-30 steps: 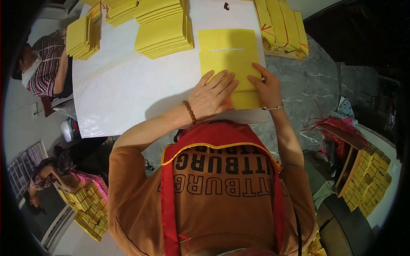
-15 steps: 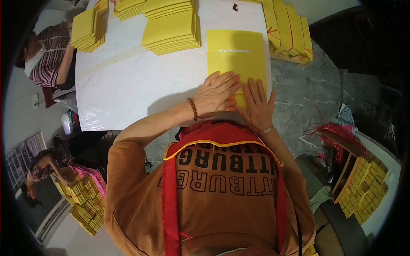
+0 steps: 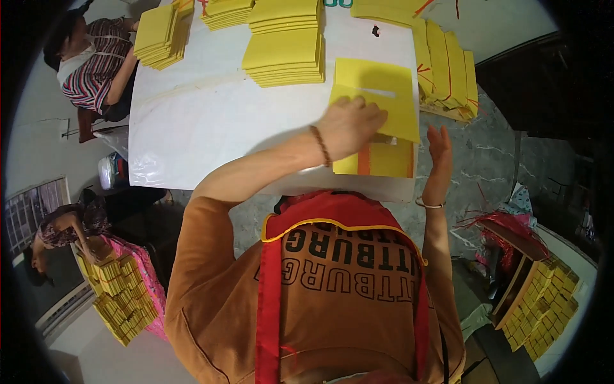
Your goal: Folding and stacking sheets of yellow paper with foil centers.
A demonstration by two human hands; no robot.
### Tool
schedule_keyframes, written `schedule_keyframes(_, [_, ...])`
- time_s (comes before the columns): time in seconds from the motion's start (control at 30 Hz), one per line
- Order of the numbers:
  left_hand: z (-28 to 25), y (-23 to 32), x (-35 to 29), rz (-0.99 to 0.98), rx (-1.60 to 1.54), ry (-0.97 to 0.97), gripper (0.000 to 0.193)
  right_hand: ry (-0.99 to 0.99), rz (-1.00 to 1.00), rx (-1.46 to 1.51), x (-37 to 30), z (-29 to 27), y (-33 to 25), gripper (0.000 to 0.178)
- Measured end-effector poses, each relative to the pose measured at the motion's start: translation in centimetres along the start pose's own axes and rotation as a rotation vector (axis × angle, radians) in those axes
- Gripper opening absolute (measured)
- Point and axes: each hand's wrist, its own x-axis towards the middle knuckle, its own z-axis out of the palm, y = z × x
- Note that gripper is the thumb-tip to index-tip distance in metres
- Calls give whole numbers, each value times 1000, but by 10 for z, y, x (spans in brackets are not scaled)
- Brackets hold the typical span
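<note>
I'm at a white-covered table (image 3: 204, 128), its sheeting shiny at the near left corner. Along its far side stand stacks of folded yellow paper (image 3: 284, 57), and just past its right edge are yellow bundles (image 3: 448, 70) tied with red strips. Below that edge I see grey marbled floor (image 3: 476, 150). A person in a striped top (image 3: 96, 67) is at the table's left side, and another person (image 3: 70, 230) bends over more yellow bundles (image 3: 125, 297) at lower left. On my right, red strings (image 3: 502, 230) spill near yet more bundles.

The yellow sheet (image 3: 403, 105) lies before me near the table's right edge, its near edge tilted over a yellow piece (image 3: 385, 164) with an orange strip. My left hand (image 3: 353, 125) (the one with the beads) is on that sheet, fingers half curled; whether they pinch it, I cannot tell. My right hand (image 3: 439, 152) is open and holding nothing, fingers pointing up, just off the table's edge.
</note>
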Motion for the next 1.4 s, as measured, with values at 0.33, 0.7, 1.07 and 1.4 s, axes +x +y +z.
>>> schedule_keyframes(0.33, [-21, -180, -56, -246, 385, 117, 56, -2, 165, 27, -10, 4, 17, 49])
schedule_keyframes(0.7, [10, -195, -69, -321, 403, -331, 68, -27, 149, -8, -5, 8, 20, 44])
schedule_keyframes(1.07, [14, -188, -73, -379, 332, -347, 81, -72, 123, -67, -3, 5, 28, 46])
schedule_keyframes(1.4, [1, -195, -60, -348, 271, -285, 70, -33, 56, 23, -5, 5, 32, 33])
